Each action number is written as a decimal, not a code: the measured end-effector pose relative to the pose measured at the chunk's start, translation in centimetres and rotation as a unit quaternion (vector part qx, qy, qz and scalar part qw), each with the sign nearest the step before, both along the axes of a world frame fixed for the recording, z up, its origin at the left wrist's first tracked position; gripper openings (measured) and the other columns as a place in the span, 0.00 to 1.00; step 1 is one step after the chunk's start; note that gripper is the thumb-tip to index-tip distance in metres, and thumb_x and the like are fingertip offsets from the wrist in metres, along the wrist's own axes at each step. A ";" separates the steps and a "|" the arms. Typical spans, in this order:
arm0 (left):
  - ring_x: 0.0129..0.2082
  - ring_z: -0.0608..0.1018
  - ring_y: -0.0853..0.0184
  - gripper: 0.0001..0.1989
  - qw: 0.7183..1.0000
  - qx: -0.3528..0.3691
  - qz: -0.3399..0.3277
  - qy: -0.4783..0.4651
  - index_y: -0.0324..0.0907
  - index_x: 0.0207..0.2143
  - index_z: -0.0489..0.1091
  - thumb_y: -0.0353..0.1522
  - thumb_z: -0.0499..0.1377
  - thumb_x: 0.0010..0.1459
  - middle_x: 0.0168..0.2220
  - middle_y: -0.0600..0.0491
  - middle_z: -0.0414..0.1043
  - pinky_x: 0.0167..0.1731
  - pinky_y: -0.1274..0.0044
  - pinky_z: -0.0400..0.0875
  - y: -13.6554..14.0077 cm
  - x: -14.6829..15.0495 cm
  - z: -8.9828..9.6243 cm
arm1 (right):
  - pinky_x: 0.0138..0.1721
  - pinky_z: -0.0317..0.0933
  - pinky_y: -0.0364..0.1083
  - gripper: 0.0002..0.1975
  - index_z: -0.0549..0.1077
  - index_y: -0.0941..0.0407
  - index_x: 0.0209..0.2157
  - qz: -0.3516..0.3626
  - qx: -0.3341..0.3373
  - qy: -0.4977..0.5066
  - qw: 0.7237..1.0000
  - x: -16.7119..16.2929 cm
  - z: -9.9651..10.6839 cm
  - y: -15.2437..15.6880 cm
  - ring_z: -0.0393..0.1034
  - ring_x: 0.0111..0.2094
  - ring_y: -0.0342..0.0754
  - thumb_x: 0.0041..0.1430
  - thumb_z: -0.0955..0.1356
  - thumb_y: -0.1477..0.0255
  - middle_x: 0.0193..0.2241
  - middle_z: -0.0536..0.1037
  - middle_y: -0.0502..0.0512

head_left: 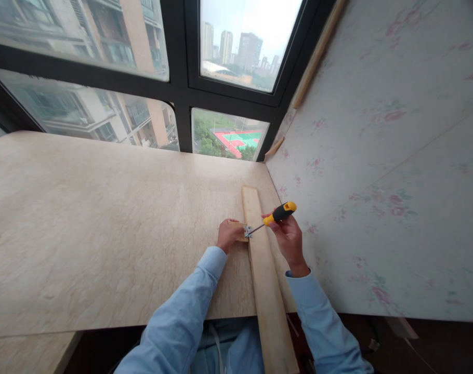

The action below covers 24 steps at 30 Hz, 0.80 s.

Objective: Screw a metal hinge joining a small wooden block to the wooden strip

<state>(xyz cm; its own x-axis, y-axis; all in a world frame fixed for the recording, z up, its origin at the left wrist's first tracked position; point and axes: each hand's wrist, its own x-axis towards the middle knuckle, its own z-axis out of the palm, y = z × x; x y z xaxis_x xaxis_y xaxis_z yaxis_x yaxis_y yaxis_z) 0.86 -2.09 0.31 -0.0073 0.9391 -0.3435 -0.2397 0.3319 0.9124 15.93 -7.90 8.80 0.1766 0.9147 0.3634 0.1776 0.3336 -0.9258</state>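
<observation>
My right hand [289, 239] is closed around a screwdriver [281, 212] with a yellow and black handle. The screwdriver slants down to the left, its tip at a small silver metal hinge or bracket [248, 231]. That metal piece lies where a short wooden piece [242, 239] meets a long wooden board [263, 259]. With fingers closed, my left hand [228, 235] grips the short piece from the left, beside the metal. Whether a screw sits under the tip is too small to tell.
The board rests on a beige marble-look sill [123, 228] and sticks out past its front edge. A wall with floral paper [377, 156] rises close on the right. Dark-framed windows [182, 93] stand behind the sill. Loose trim [274, 149] shows in the corner.
</observation>
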 end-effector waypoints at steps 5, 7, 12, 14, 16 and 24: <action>0.24 0.74 0.69 0.19 1.000 -0.002 0.003 -0.002 0.41 0.30 0.67 0.26 0.67 0.32 0.25 0.56 0.71 0.23 0.80 0.66 -0.1 0.0 0.2 | 0.47 0.68 0.53 0.14 0.70 0.54 0.44 -0.011 0.006 0.008 1.000 0.3 -0.1 -0.1 0.76 0.43 0.52 0.58 0.70 0.65 0.41 0.81 0.58; 0.24 0.74 0.69 0.18 1.000 -0.003 0.002 0.001 0.41 0.30 0.67 0.26 0.67 0.32 0.25 0.56 0.71 0.23 0.80 0.66 0.0 0.0 0.2 | 0.48 0.68 0.53 0.14 0.70 0.54 0.44 -0.008 0.009 0.016 1.000 0.4 -0.1 -0.1 0.76 0.43 0.52 0.58 0.71 0.65 0.41 0.81 0.57; 0.25 0.73 0.69 0.18 1.000 -0.005 -0.005 0.009 0.40 0.31 0.67 0.26 0.67 0.33 0.25 0.57 0.70 0.23 0.80 0.67 0.0 0.0 0.2 | 0.47 0.69 0.53 0.13 0.70 0.54 0.44 0.001 0.005 0.010 1.000 0.2 -0.4 0.1 0.76 0.42 0.52 0.58 0.70 0.65 0.41 0.81 0.57; 0.25 0.74 0.70 0.19 1.000 -0.004 -0.008 0.010 0.40 0.31 0.67 0.26 0.67 0.33 0.25 0.57 0.70 0.24 0.80 0.67 0.0 0.0 0.2 | 0.47 0.69 0.53 0.13 0.70 0.54 0.43 0.000 0.010 0.009 1.000 0.1 -0.5 0.2 0.76 0.41 0.51 0.58 0.70 0.65 0.40 0.80 0.56; 0.25 0.73 0.70 0.19 1.000 -0.004 -0.011 0.008 0.40 0.32 0.66 0.26 0.66 0.33 0.25 0.57 0.70 0.24 0.80 0.67 0.0 0.0 0.2 | 0.47 0.69 0.53 0.14 0.70 0.54 0.43 -0.002 0.012 0.013 1.000 0.0 -0.4 0.2 0.76 0.41 0.51 0.57 0.71 0.65 0.40 0.80 0.56; 0.24 0.73 0.70 0.18 1.000 -0.009 -0.013 0.010 0.39 0.32 0.66 0.25 0.66 0.34 0.25 0.57 0.70 0.24 0.80 0.67 0.0 0.0 0.2 | 0.42 0.71 0.51 0.15 0.69 0.53 0.38 -0.002 0.005 0.025 1.000 -0.2 -0.3 0.3 0.77 0.40 0.51 0.50 0.75 0.66 0.36 0.80 0.53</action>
